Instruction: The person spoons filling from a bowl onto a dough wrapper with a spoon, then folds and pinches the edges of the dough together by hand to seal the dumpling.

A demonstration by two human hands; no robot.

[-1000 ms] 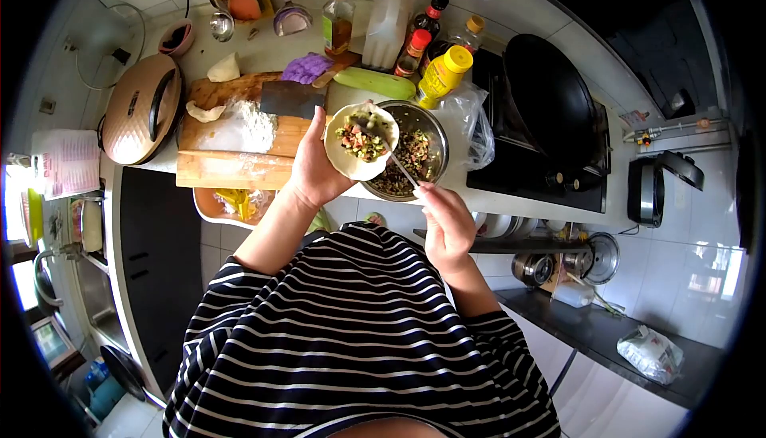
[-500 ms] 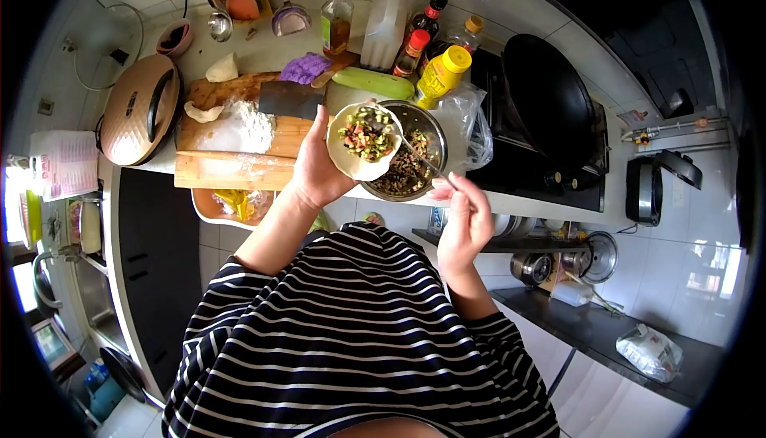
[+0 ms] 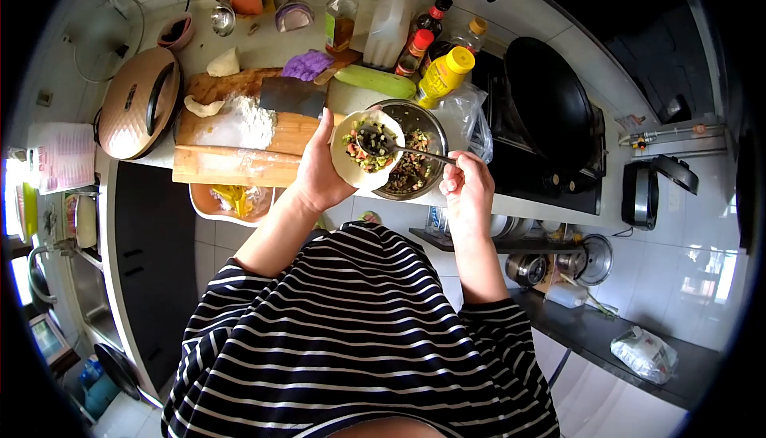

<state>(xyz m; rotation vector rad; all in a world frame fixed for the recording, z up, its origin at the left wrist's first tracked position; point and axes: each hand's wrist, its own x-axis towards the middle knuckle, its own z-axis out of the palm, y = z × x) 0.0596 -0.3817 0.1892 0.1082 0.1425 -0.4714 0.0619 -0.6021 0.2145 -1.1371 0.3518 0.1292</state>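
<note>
My left hand [image 3: 323,168] holds a round sheet of dough [image 3: 349,168] from its left side, thumb up along the edge. Chopped filling [image 3: 365,151] lies in the middle of the dough. A metal spoon [image 3: 415,151] is pinched by its handle in my right hand [image 3: 468,187], with its bowl resting in the filling. Partly behind the dough stands a steel bowl [image 3: 440,139] with more of the chopped mix inside.
Left of the hands lies a wooden board [image 3: 191,168] with flour [image 3: 251,123] and a dark blade [image 3: 293,96]. Beyond are a green gourd [image 3: 375,83], several bottles and a yellow bottle [image 3: 447,75]. A black wok [image 3: 550,103] sits at right, an electric pan [image 3: 132,111] at left.
My right hand has moved right and its forearm is more upright. The spoon first drew back from the filling, and its bowl is now in it again. My left hand has shifted slightly right.
</note>
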